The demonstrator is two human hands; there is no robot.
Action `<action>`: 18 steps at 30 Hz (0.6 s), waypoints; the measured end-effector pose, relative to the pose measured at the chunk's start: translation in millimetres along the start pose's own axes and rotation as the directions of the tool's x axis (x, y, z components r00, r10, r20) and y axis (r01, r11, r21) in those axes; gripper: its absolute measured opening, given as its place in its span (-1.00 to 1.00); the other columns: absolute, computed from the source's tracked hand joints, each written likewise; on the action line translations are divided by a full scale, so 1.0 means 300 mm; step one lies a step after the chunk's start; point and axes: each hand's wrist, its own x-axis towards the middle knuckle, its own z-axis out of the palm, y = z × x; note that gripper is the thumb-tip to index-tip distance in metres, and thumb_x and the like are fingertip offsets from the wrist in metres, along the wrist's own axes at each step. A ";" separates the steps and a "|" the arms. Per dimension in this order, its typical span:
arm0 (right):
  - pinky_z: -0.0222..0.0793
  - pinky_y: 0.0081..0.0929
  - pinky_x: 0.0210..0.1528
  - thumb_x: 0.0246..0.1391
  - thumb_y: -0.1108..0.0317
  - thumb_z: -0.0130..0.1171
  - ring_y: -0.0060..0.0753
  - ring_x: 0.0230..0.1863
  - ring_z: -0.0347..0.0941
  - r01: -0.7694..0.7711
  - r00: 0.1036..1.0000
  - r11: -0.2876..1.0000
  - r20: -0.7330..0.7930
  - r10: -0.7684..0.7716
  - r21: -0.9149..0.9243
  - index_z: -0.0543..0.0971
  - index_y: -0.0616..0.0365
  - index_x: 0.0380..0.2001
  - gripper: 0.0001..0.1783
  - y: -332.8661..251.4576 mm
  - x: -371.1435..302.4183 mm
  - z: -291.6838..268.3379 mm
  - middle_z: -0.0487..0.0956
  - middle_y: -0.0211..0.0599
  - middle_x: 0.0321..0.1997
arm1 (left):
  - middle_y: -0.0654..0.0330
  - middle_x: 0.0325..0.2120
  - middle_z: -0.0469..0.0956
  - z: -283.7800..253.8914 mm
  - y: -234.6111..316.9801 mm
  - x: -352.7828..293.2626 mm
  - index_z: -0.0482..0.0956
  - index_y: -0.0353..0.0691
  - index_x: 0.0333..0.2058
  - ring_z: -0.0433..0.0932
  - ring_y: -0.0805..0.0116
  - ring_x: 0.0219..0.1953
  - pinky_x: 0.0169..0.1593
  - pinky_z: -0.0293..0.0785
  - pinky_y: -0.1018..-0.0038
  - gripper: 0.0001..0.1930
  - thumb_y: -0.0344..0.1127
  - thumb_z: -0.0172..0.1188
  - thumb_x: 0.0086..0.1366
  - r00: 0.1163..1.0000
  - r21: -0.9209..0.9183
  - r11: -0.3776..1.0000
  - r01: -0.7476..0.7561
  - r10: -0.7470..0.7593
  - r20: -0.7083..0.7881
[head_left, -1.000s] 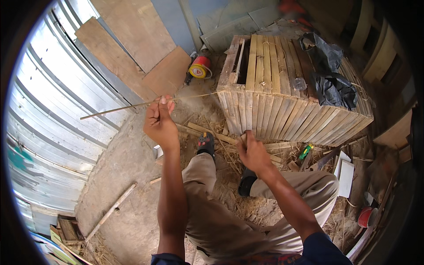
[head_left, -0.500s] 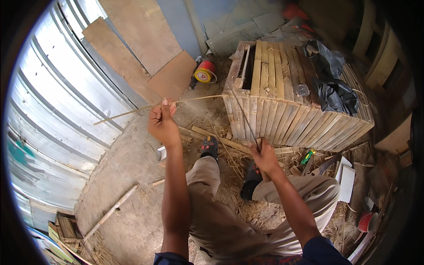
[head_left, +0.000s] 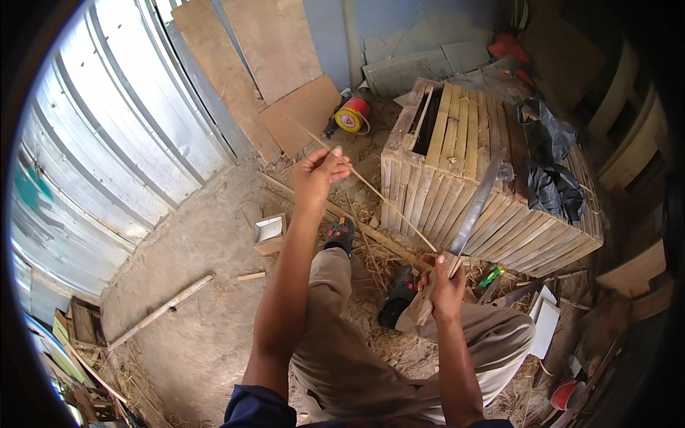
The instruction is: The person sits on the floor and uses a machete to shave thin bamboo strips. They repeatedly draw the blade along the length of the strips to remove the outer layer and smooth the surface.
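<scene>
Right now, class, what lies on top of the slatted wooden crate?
On the wooden crate lie crumpled black plastic bags. A dark gap opens between its slats; what is inside cannot be seen.

Left hand (head_left: 317, 175) raised, pinching thin bamboo strip (head_left: 371, 187); right hand (head_left: 442, 285) grips long knife (head_left: 471, 214), blade up, at strip's lower end. Slatted bamboo crate (head_left: 464, 178) just behind, dirt floor (head_left: 193, 285).
</scene>
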 end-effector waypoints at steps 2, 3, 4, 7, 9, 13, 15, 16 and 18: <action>0.42 -0.38 -0.55 0.32 0.30 0.22 -0.37 -0.53 0.46 -0.023 1.000 0.996 0.008 0.022 0.088 0.36 0.24 -0.08 -0.69 -0.006 -0.022 0.006 0.59 -0.04 -0.26 | 0.09 -0.34 0.66 0.017 -0.003 -0.003 0.62 -0.36 -0.20 0.64 0.40 -0.35 -0.20 0.63 0.48 -0.76 -0.26 0.31 0.36 0.998 0.029 0.999 0.028 -0.029 0.060; 0.42 -0.38 -0.55 0.32 0.31 0.22 -0.37 -0.53 0.46 -0.008 1.000 0.997 0.002 0.008 0.078 0.37 0.24 -0.10 -0.70 -0.008 -0.032 0.009 0.58 -0.06 -0.28 | 0.09 -0.35 0.67 0.023 -0.007 -0.002 0.63 -0.38 -0.19 0.64 0.41 -0.36 -0.21 0.64 0.47 -0.76 -0.27 0.30 0.36 0.997 0.013 1.000 0.012 -0.013 0.070; 0.42 -0.38 -0.55 0.31 0.32 0.22 -0.37 -0.53 0.45 -0.003 1.000 0.996 -0.002 0.003 0.086 0.37 0.24 -0.11 -0.72 -0.009 -0.043 0.009 0.57 -0.08 -0.30 | 0.09 -0.36 0.67 0.027 -0.012 -0.002 0.63 -0.39 -0.18 0.65 0.41 -0.37 -0.21 0.66 0.47 -0.75 -0.27 0.30 0.37 0.997 -0.003 1.000 -0.003 0.003 0.079; 0.41 -0.39 -0.55 0.30 0.36 0.23 -0.39 -0.54 0.45 0.000 1.000 0.994 0.000 0.000 0.108 0.38 0.23 -0.15 -0.75 -0.009 -0.068 0.008 0.54 -0.15 -0.35 | 0.10 -0.38 0.68 0.033 -0.028 -0.012 0.63 -0.43 -0.15 0.65 0.44 -0.40 -0.23 0.65 0.50 -0.74 -0.29 0.28 0.39 0.992 0.021 0.996 -0.088 0.086 0.089; 0.42 -0.41 -0.56 0.29 0.38 0.24 -0.42 -0.54 0.44 0.003 1.000 0.997 -0.003 -0.003 0.077 0.38 0.22 -0.17 -0.76 -0.004 -0.084 0.007 0.53 -0.20 -0.37 | 0.12 -0.39 0.67 0.032 -0.032 -0.030 0.62 -0.44 -0.12 0.64 0.46 -0.41 -0.25 0.62 0.52 -0.73 -0.30 0.27 0.40 0.982 0.071 0.982 -0.176 0.170 0.084; 0.43 -0.47 -0.56 0.28 0.40 0.24 -0.50 -0.56 0.43 0.034 0.999 0.999 0.020 -0.033 -0.036 0.38 0.21 -0.17 -0.76 0.017 -0.131 0.011 0.52 -0.26 -0.38 | 0.16 -0.42 0.66 0.046 -0.023 -0.079 0.62 -0.44 -0.08 0.63 0.46 -0.43 -0.27 0.57 0.56 -0.72 -0.30 0.24 0.42 0.954 0.141 0.944 -0.300 0.293 0.067; 0.43 -0.49 -0.56 0.27 0.41 0.25 -0.53 -0.56 0.43 0.066 0.998 0.996 0.027 -0.065 -0.054 0.37 0.22 -0.15 -0.75 0.028 -0.159 0.018 0.52 -0.28 -0.39 | 0.17 -0.42 0.66 0.055 -0.010 -0.102 0.61 -0.44 -0.06 0.64 0.45 -0.42 -0.27 0.57 0.55 -0.71 -0.29 0.20 0.44 0.962 0.174 0.946 -0.273 0.262 0.082; 0.44 -0.50 -0.56 0.27 0.41 0.25 -0.53 -0.56 0.43 0.081 0.997 0.995 0.011 -0.081 -0.050 0.36 0.22 -0.15 -0.74 0.033 -0.177 0.024 0.52 -0.29 -0.39 | 0.17 -0.41 0.66 0.059 -0.003 -0.116 0.61 -0.43 -0.04 0.64 0.44 -0.41 -0.26 0.59 0.53 -0.71 -0.29 0.18 0.46 0.971 0.209 0.950 -0.231 0.214 0.104; 0.43 -0.49 -0.55 0.27 0.43 0.25 -0.53 -0.56 0.43 0.093 0.995 0.996 -0.019 -0.093 -0.015 0.34 0.22 -0.12 -0.71 0.037 -0.198 0.034 0.51 -0.31 -0.40 | 0.14 -0.37 0.66 0.073 0.004 -0.149 0.59 -0.42 0.00 0.65 0.41 -0.37 -0.23 0.60 0.49 -0.69 -0.26 0.13 0.48 0.979 0.175 0.974 -0.142 0.112 0.172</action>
